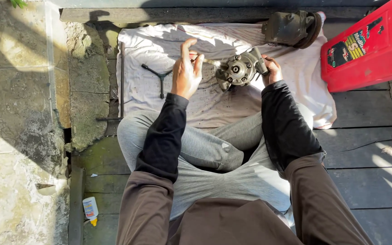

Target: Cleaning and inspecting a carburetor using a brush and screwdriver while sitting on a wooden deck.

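My right hand (272, 68) grips a dirty grey metal engine part (240, 69) with a round bolted flange, held above a white cloth (205, 104). My left hand (186, 70) is raised just left of the part, fingers partly spread, pinching a thin light-coloured tool or brush (207, 61) that points at the part. Both arms wear black sleeves under brown ones. My crossed legs in grey trousers (214, 149) lie below the hands.
A black three-arm wrench (159, 75) lies on the cloth at left. A second bulky metal part (292, 28) sits at the cloth's far edge. A red plastic canister (369, 45) stands at right. A thin metal rod (122, 77) and a small glue bottle (90, 210) lie at left.
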